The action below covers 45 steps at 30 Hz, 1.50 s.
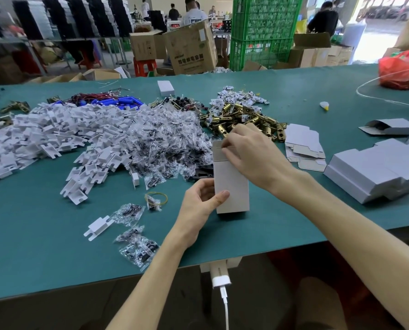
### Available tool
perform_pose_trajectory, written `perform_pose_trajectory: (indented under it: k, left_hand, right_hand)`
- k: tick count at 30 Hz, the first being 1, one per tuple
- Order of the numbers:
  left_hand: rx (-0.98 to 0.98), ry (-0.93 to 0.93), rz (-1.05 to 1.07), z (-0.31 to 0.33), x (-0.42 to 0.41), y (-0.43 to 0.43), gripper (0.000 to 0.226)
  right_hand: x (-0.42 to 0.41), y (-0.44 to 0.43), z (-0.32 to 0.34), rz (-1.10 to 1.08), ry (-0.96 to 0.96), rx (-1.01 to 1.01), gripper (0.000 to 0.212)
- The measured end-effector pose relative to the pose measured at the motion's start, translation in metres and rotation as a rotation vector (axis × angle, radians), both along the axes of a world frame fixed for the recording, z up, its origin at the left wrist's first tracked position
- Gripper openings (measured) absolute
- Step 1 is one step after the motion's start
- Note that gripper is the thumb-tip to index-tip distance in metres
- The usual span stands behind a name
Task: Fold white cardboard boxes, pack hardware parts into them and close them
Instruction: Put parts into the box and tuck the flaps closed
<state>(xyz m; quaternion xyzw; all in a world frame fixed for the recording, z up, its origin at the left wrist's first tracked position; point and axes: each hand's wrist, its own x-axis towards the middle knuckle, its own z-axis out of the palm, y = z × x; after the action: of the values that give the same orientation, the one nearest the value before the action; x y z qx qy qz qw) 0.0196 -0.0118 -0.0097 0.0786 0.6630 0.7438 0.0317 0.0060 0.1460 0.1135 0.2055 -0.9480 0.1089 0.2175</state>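
Box: the tall white cardboard box [232, 186] stands upright near the front edge of the green-covered work table [282, 234], held between both hands.
Left hand: the left hand [202, 201] grips the box's lower left edge, with the thumb laid across the front face and the fingers curled behind.
Right hand: the right hand [248, 153] is at the box's top end, its fingers bent and pinching the upper flap; the flap's slit line shows just beside the fingertips.
Box contents: cannot be told, as the inside is hidden.
Left of box: a wide heap of white plastic bracket pieces [55, 136], and next to it a heap of small clear bags of dark parts [165, 139] that reaches the box.
Behind box: a pile of brass-coloured metal latch parts [246, 115].
Right of box: a stack of flat unfolded white box blanks [303, 148], and further right a cluster of folded white boxes [374, 172] lying together.
Front left: a few loose bags, one white bracket and a yellow rubber band [156, 198].
Far right corner: a red plastic bag [398, 70].
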Motion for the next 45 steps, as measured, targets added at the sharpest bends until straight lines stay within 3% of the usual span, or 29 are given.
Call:
perform_pose_trajectory:
  k: [2,5,8,13,19,22,28,32,37,40,43,45]
  left_hand:
    - [0.019,0.003,-0.001,0.000,0.001,0.000,0.046]
    - [-0.045,0.031,0.000,0.000,0.002,-0.002,0.023]
    - [-0.127,0.066,0.018,0.003,0.005,-0.004,0.018]
    - [-0.123,0.004,0.027,0.002,0.010,-0.005,0.016]
    - [-0.113,-0.010,0.003,0.004,0.009,-0.003,0.011]
    - [-0.125,-0.003,-0.011,0.004,0.008,-0.003,0.007]
    - [-0.167,0.046,-0.018,0.007,0.005,-0.001,0.009]
    - [-0.213,0.069,-0.004,0.006,0.004,-0.002,0.027]
    - [-0.219,0.074,-0.004,0.005,0.004,-0.002,0.027]
    - [-0.214,0.069,-0.001,0.006,0.004,-0.002,0.028]
    - [-0.221,0.068,0.001,0.006,0.005,-0.002,0.029]
    - [-0.210,0.069,-0.003,0.006,0.005,-0.003,0.030]
  right_hand:
    - [0.006,-0.021,0.003,0.069,0.021,0.007,0.025]
    - [0.007,-0.055,0.002,0.119,-0.022,0.097,0.022]
    - [0.007,-0.087,-0.002,0.081,-0.080,0.211,0.011]
    - [-0.001,-0.118,-0.012,-0.027,-0.241,0.311,0.040]
    - [-0.018,-0.124,-0.022,-0.125,-0.393,0.352,0.017]
    - [-0.023,-0.123,-0.024,-0.163,-0.456,0.344,0.018]
    - [-0.036,-0.121,-0.026,-0.193,-0.508,0.392,0.015]
    - [-0.039,-0.118,-0.027,-0.213,-0.504,0.407,0.024]
    - [-0.040,-0.118,-0.028,-0.182,-0.514,0.449,0.011]
    - [-0.041,-0.118,-0.029,-0.185,-0.513,0.462,0.026]
    - [-0.041,-0.119,-0.029,-0.202,-0.482,0.424,0.009]
    - [-0.039,-0.118,-0.029,-0.200,-0.468,0.387,0.008]
